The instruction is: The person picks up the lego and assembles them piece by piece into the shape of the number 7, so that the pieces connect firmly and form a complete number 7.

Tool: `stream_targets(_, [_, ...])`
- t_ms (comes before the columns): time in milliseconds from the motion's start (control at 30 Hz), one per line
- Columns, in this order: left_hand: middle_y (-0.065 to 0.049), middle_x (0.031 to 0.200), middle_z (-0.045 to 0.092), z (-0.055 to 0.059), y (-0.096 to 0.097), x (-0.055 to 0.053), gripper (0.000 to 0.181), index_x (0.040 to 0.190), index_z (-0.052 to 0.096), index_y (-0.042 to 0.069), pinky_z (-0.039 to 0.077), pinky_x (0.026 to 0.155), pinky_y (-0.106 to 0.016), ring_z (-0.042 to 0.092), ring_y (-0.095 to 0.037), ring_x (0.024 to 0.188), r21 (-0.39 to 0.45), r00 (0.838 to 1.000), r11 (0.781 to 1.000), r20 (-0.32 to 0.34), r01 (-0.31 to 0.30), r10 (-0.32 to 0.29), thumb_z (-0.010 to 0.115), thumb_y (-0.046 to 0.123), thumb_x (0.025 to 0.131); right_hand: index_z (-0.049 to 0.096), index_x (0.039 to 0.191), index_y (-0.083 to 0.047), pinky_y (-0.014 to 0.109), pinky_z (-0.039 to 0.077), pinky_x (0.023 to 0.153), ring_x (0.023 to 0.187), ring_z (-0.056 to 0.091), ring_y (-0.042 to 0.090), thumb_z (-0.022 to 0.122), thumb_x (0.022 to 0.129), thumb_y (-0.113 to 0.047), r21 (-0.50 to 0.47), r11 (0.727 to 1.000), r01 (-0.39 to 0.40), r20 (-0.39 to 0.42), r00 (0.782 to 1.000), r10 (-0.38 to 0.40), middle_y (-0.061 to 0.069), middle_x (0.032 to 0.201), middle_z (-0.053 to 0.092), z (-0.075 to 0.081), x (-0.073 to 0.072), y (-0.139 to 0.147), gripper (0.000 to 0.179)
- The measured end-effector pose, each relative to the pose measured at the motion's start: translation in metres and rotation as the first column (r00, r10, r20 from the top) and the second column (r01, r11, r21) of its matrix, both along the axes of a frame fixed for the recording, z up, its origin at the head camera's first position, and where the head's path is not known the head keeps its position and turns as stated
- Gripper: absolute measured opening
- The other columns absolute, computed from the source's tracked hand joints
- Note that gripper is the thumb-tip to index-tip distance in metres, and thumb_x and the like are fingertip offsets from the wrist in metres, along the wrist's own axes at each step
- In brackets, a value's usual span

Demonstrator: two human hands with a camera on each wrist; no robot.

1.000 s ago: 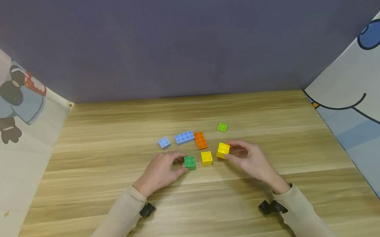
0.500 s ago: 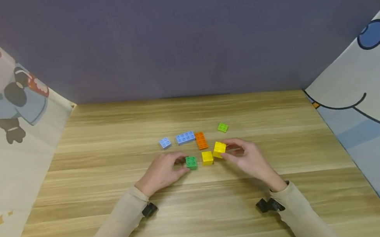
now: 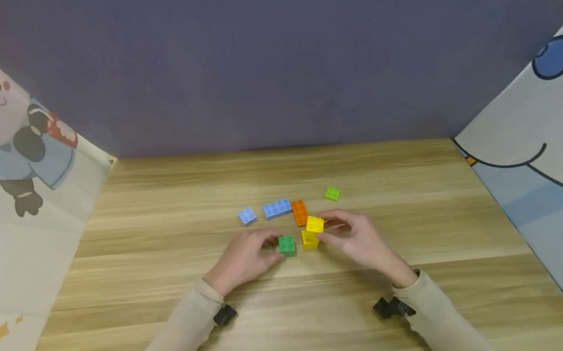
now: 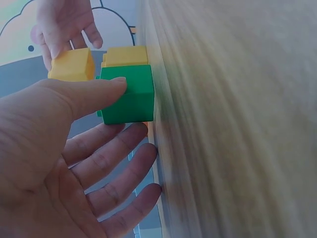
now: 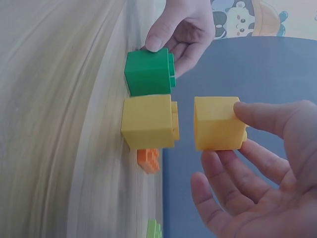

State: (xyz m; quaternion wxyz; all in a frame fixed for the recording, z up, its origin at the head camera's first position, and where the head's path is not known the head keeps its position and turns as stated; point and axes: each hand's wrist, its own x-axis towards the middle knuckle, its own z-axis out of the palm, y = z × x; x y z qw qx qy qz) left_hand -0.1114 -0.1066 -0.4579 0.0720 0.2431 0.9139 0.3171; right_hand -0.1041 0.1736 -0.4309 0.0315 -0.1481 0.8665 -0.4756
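My left hand (image 3: 245, 258) pinches a green building brick (image 3: 286, 245) that stands on the table, thumb on one side and fingers on the other. Between thumb and fingertips, my right hand (image 3: 358, 237) holds a yellow brick (image 3: 315, 224) in the air. Below it a second yellow brick (image 3: 310, 242) stands on the table, just right of the green one. The right wrist view shows a small gap between the held yellow brick (image 5: 218, 123) and the studs of the standing yellow brick (image 5: 147, 121).
Behind the hands lie a small blue brick (image 3: 247, 216), a longer blue brick (image 3: 277, 208), a flat orange brick (image 3: 299, 213) and a flat lime green brick (image 3: 333, 193). A dark panel (image 3: 268, 61) rises at the table's back edge.
My right hand has carried its yellow brick leftward, from beside the standing yellow brick to above it. My left hand stays at the green brick.
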Motion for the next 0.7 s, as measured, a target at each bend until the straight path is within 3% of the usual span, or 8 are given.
stream_targets(233, [-0.006, 0.127, 0.078, 0.0, 0.001, 0.001, 0.044, 0.133, 0.073, 0.011, 0.062, 0.1, -0.042, 0.075, -0.022, 0.111, -0.005, 1.0, 1.0, 0.013, 0.004, -0.004, 0.083, 0.03, 0.094, 0.071, 0.135, -0.005, 0.052, 0.062, 0.097, 0.113, 0.072, 0.032, 0.082, 0.093, -0.012, -0.009, 0.999, -0.031, 0.025, 0.999, 0.032, 0.013, 0.131, 0.075, 0.001, 0.0, -0.012, 0.044])
stream_targets(700, [-0.006, 0.123, 0.08, -0.001, -0.001, -0.001, 0.043, 0.132, 0.073, 0.01, 0.062, 0.1, -0.043, 0.076, -0.022, 0.111, -0.014, 1.0, 1.0, 0.018, 0.001, -0.001, 0.082, 0.031, 0.095, 0.071, 0.134, -0.007, 0.051, 0.062, 0.097, 0.109, 0.073, 0.027, 0.082, 0.094, -0.014, -0.027, 0.995, -0.099, 0.041, 0.994, 0.1, 0.01, 0.129, 0.076, 0.002, -0.003, -0.029, 0.042])
